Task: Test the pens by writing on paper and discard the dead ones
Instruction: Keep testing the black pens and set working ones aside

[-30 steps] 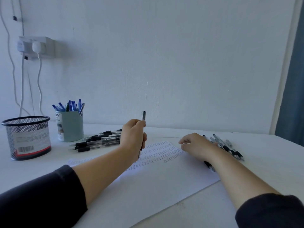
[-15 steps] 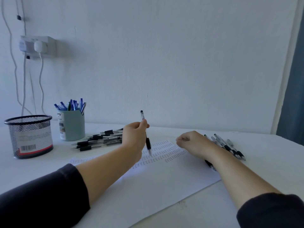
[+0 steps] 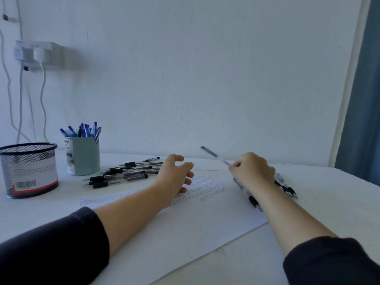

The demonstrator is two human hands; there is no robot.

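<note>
White wall and a white desk point(image 3: 329, 204) fill the view, with a wall socket and cables at the far left. A sheet of paper point(image 3: 185, 229) lies in front of the person, its far part covered with rows of small test scribbles, so a good many pens appear to have been tried already. The right hand point(image 3: 254, 171) pinches a blurred pen point(image 3: 213, 155) in curled fingers, its free end pointing up and to the far left, above the paper's right edge. The left hand point(image 3: 176, 173) hovers over the paper with fingers loosely spread, holding nothing. A pile of black pens point(image 3: 123, 175) lies left of it, and a smaller group of pens point(image 3: 285, 187) lies under and right of the right wrist; which pile is untested I cannot tell. A mesh bin point(image 3: 28, 169) stands at the far left beside a cup of blue pens point(image 3: 83, 155). Plenty of testing seems to remain.
</note>
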